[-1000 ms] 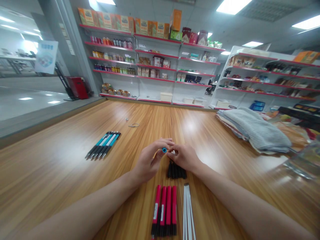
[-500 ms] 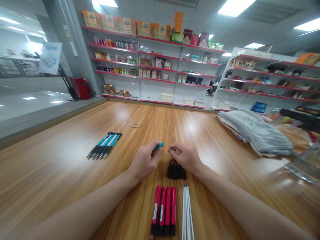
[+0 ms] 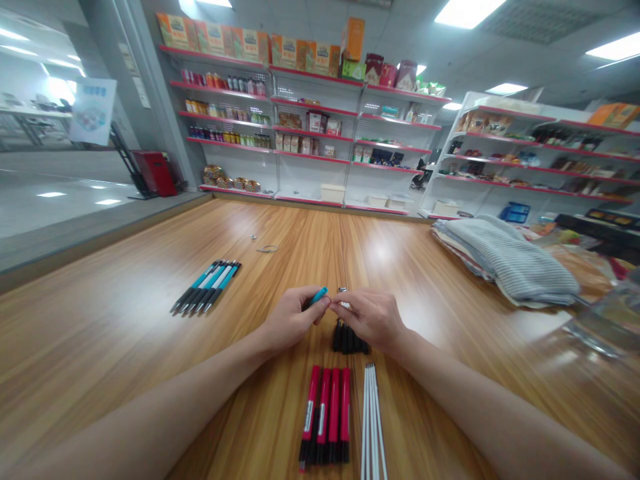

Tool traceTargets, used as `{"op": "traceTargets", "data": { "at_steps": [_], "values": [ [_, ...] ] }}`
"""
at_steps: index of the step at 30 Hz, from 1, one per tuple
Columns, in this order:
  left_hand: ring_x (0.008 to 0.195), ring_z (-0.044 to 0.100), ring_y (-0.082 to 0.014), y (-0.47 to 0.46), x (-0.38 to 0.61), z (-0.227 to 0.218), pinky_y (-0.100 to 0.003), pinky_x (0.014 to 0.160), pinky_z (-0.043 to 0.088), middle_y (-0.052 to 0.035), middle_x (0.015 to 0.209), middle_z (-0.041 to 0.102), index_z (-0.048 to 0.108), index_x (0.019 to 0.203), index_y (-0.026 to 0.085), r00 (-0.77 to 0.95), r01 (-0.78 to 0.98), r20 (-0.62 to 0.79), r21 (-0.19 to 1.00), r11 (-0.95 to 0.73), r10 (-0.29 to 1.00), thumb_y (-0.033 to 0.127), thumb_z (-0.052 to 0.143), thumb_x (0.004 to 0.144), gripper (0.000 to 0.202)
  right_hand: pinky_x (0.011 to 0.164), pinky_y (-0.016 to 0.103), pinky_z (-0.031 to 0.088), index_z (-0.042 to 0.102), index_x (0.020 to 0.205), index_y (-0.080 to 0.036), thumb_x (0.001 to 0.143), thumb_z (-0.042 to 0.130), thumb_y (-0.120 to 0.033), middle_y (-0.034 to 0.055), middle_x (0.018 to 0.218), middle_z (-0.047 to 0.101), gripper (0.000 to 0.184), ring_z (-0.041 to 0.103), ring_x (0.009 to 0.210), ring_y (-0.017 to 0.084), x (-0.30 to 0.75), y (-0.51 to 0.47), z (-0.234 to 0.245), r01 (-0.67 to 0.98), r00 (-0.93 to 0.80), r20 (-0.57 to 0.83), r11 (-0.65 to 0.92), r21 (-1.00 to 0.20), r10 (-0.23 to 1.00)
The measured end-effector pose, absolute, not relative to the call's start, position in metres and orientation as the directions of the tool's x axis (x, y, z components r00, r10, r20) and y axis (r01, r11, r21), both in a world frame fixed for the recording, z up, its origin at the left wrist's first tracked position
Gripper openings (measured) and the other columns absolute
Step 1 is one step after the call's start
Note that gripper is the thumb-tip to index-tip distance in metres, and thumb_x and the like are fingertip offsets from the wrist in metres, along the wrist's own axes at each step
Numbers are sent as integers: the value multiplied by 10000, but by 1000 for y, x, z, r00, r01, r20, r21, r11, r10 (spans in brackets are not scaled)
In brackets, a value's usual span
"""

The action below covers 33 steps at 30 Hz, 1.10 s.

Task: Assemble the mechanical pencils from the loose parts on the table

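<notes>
My left hand (image 3: 290, 320) is closed around a teal pen barrel (image 3: 317, 296) whose end points up and to the right. My right hand (image 3: 373, 317) pinches a small silvery part (image 3: 343, 291), too small to name, just right of that barrel's tip. Both hands hover over the wooden table (image 3: 150, 347). Under my right hand lies a cluster of small black pen pieces (image 3: 349, 341). Nearer to me lie several red and black pen barrels (image 3: 326, 423) and a row of white refills (image 3: 371, 421).
Several assembled teal and black pens (image 3: 206, 287) lie in a row to the left. A small ring (image 3: 267, 249) and a tiny metal piece (image 3: 253, 236) sit farther back. Folded grey striped cloth (image 3: 510, 259) is at the right. Store shelves (image 3: 310, 127) stand behind.
My hands drew apart from the teal barrel's tip, then came close again. The barrel now tilts up to the right instead of facing me end-on.
</notes>
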<state>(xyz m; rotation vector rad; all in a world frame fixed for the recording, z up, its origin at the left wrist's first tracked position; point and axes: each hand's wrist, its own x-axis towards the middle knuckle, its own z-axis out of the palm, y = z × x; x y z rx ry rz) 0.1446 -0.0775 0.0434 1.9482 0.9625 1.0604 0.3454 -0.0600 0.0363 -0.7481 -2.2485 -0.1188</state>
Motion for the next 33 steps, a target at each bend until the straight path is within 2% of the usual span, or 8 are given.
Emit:
{"op": "traceTargets", "data": {
  "at_steps": [4,9,16,21,28,33],
  "values": [
    [555,386,-91,-78,145,45,-217,539,304,33,586,412,464,646,150,379,259,338,855,-450,861,375,474,904,343,681,218,436,657,985,-190,894,566,-347,28,792,697,203,638,714,122,345,-62,39,559,-527,694,815,-153,491],
    [567,385,-96,-77,145,40,-220,549,307,33,600,411,452,658,158,384,269,355,841,-470,853,384,463,906,336,607,214,410,661,947,-177,889,560,-309,14,684,657,176,593,607,101,345,-65,41,554,-516,712,819,-146,476],
    [570,408,-111,-75,149,32,-238,546,270,20,613,478,515,713,162,384,521,405,647,-557,830,373,425,915,306,569,212,399,665,938,-159,896,547,-332,11,608,613,214,562,554,96,347,-65,40,614,-415,750,767,-187,516],
    [565,411,-109,-76,148,31,-237,548,267,18,616,489,502,709,166,403,584,420,566,-582,813,354,418,918,293,555,214,385,668,938,-172,893,555,-301,7,631,632,178,564,551,90,347,-66,41,596,-447,742,785,-170,500],
    [619,487,-125,-79,148,39,-237,581,314,6,669,550,582,787,164,418,549,412,595,-587,810,400,399,932,332,665,235,443,655,977,-189,900,536,-270,37,829,706,164,639,705,126,351,-64,39,578,-527,691,805,-134,494],
    [629,505,-129,-78,149,37,-231,601,348,-6,673,574,590,770,162,417,549,411,597,-585,811,385,391,937,342,675,253,433,640,988,-195,905,521,-242,23,818,696,152,634,722,133,352,-65,40,556,-599,673,830,-42,435]
  ]
}}
